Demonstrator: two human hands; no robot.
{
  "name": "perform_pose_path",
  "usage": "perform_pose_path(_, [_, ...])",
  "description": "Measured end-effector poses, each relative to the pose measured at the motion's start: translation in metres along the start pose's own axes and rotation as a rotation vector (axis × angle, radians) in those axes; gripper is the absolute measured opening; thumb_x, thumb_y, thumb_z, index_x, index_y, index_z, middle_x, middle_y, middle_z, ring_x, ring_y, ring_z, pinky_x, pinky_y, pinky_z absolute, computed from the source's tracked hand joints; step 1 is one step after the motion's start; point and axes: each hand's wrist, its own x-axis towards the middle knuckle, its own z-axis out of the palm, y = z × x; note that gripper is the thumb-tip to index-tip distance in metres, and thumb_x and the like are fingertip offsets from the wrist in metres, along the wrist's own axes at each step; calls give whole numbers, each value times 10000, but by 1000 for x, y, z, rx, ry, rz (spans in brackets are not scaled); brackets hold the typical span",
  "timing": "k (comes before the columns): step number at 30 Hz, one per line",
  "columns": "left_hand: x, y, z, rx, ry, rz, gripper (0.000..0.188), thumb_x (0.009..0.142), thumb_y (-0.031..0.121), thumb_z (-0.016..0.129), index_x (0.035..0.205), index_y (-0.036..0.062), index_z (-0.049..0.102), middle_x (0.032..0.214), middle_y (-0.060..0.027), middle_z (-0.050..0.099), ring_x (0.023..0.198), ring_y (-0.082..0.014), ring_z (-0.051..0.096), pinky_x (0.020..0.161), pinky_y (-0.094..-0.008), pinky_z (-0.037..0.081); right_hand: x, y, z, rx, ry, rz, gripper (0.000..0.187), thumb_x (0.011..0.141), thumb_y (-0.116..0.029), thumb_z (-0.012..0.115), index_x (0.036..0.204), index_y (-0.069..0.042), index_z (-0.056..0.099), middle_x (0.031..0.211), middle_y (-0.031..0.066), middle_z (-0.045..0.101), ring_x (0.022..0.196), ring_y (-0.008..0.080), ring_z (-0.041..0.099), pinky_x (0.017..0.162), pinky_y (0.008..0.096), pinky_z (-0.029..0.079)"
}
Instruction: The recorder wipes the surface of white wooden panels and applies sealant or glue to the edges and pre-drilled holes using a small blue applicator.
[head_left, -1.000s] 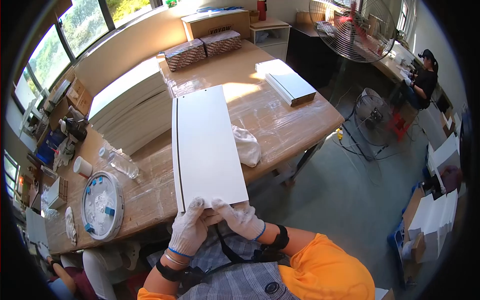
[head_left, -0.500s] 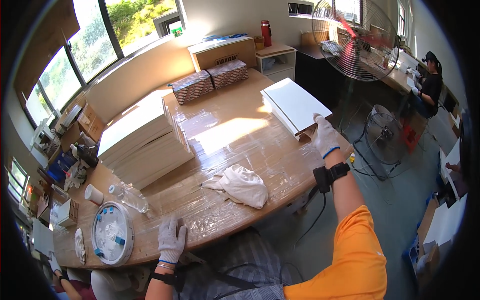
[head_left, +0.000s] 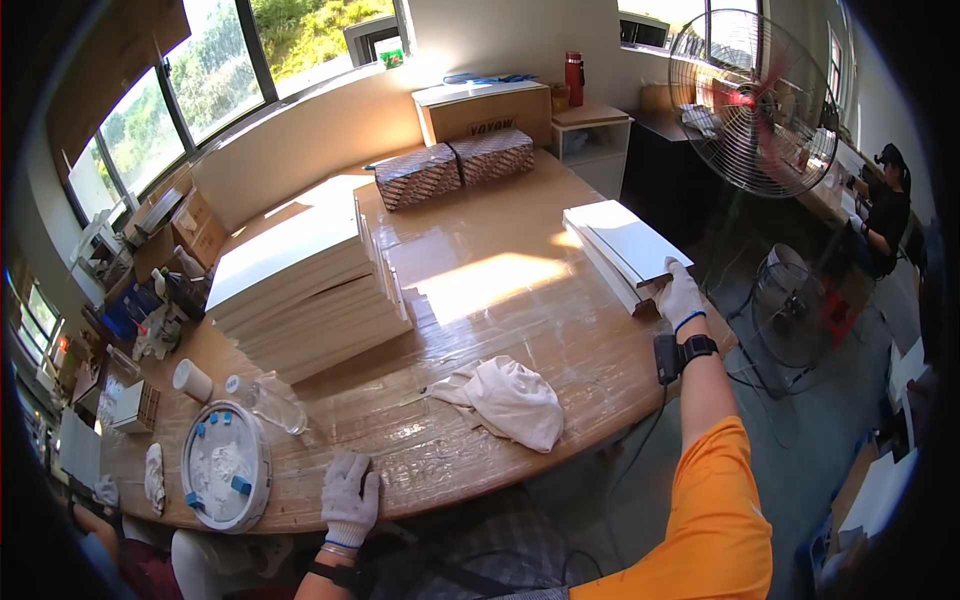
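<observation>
My right hand point(head_left: 681, 298), in a white knit glove, is closed on the near corner of a white board point(head_left: 627, 240). That board is the top one of a short stack at the table's right side. Its near end is raised and turned a little off the white board beneath point(head_left: 603, 268). Part of my right fingers is hidden under the board's edge. My left hand point(head_left: 350, 500), gloved too, rests at the table's near edge with fingers stretched out, holding nothing. A crumpled white cloth point(head_left: 510, 402) lies between my two hands.
A tall stack of white boards point(head_left: 300, 300) stands left on the wrapped table. Nearby are a round tray point(head_left: 228, 465) of white powder with blue blocks, a clear bottle point(head_left: 268, 402) and a white cup point(head_left: 192, 380). A fan point(head_left: 752, 100) stands right; a co-worker point(head_left: 885, 215) sits beyond.
The head view has shifted, so the scene sits farther right. My right hand has lifted and turned the top board's near end off the one below. My left hand stays at the table edge.
</observation>
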Motion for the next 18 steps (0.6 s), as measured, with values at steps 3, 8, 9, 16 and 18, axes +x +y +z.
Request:
perform_pose_path(3, [0,-1,2,-6,2,-7,289,846,187,615,1089,31,625,1135,-187,605,1126,-409,524,1000,-483,402,4,4,-6,-16,25,7,201,957,-169,504,1118,-59,549,1122,134,607,1045,286,597,909,436,521])
perform_pose_path(8, [-2,0,-1,10,12,2,293,847,188,616,1096,33,625,1132,-190,607,1127,-408,523,997,-482,405,19,-2,-21,-95,72,16,297,972,-166,497,1219,-3,529,1187,167,576,1110,342,574,903,477,524])
perform_pose_path(9, [0,0,3,-5,16,17,295,848,188,616,1099,33,625,1132,-191,607,1128,-408,523,995,-481,406,34,-9,-42,-101,86,5,297,972,-166,497,1219,-3,529,1187,167,576,1110,342,574,903,477,524])
perform_pose_path(16, [1,-1,4,-13,8,9,293,852,187,615,1102,35,628,1136,-192,606,1117,-407,524,984,-477,411,-34,-35,31,-1715,352,-210,762,870,-500,580,1408,4,385,1420,257,406,1276,429,446,1047,475,404])
perform_pose_path(18, [-2,-2,4,15,32,5,286,851,186,617,1095,35,627,1123,-186,610,1106,-400,530,978,-477,414,-35,-12,30,-1847,248,-192,791,874,-498,575,1435,7,337,1462,265,334,1319,427,390,1073,470,374])
